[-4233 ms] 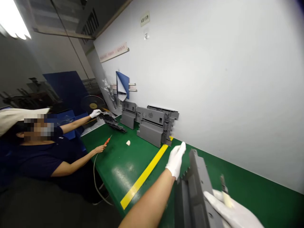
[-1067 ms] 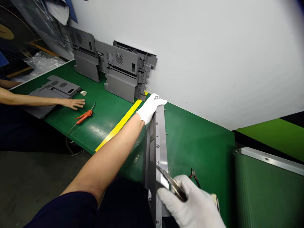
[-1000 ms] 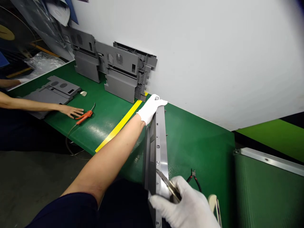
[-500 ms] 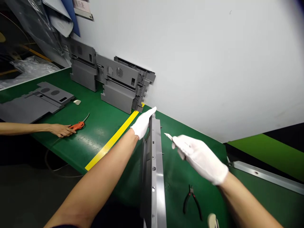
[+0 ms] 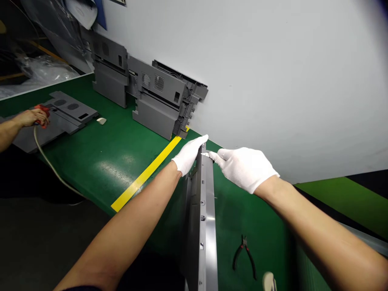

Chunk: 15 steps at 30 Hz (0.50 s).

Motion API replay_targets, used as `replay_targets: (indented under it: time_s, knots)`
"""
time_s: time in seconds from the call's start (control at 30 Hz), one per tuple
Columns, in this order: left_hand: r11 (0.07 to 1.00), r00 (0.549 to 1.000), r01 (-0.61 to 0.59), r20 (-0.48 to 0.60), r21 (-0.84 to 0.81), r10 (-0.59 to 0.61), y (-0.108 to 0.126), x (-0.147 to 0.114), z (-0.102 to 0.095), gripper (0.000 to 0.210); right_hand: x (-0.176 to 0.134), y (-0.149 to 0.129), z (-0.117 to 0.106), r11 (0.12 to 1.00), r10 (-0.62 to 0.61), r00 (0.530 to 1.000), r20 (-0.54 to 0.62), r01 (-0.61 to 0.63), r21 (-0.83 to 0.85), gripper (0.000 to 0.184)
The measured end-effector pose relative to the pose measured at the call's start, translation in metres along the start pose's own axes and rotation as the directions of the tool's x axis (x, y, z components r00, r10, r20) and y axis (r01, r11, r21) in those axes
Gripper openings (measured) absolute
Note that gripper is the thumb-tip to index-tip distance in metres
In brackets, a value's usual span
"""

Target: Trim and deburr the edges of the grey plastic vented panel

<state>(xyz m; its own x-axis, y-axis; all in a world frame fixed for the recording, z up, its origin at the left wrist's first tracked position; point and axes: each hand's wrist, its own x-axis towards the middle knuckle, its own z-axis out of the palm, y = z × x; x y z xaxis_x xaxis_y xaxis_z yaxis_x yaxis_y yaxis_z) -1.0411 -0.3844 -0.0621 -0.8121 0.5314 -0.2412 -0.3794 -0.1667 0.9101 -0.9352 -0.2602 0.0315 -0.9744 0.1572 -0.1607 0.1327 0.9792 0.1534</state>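
A long grey plastic panel point(image 5: 206, 226) stands on edge on the green table point(image 5: 121, 153), running from the near edge toward the wall. My left hand point(image 5: 189, 155), in a white glove, grips the panel's far top end. My right hand point(image 5: 244, 167), also gloved, holds a small blade tool point(image 5: 206, 154) whose tip touches the panel's far top edge, right beside my left fingers.
Black pliers point(image 5: 244, 254) lie on the table right of the panel. Several grey panels point(image 5: 154, 101) lean on the white wall. A yellow stripe point(image 5: 145, 176) crosses the table. At the left, another person's hand point(image 5: 28, 118) holds an orange tool over a flat grey panel point(image 5: 69, 115).
My right hand has carried the blade from the panel's near end up to its far top edge. The other person picked up the orange tool and drew it left over the flat panel.
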Motion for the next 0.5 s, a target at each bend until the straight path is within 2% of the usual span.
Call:
replay_targets:
  time_s: [0.17, 0.37, 0.5]
  knots:
    - [0.997, 0.998, 0.061, 0.036, -0.052, -0.059, 0.0023, -0.0019, 0.0031, 0.037, -0.0043, 0.0004, 0.0007, 0.994, -0.035, 0.999, -0.024, 0.032, -0.109, 0.074]
    - [0.991, 0.993, 0.097, 0.07, -0.091, -0.091, 0.0023, -0.0022, 0.008, 0.037, -0.0092, 0.0015, 0.0005, 0.99, -0.026, 1.0, -0.005, 0.025, -0.142, 0.073]
    - [0.997, 0.997, 0.065, 0.05, -0.043, -0.063, 0.0007, -0.001, 0.0083, 0.038, -0.0104, 0.0031, 0.003, 0.988, -0.037, 0.999, -0.025, 0.032, -0.151, 0.072]
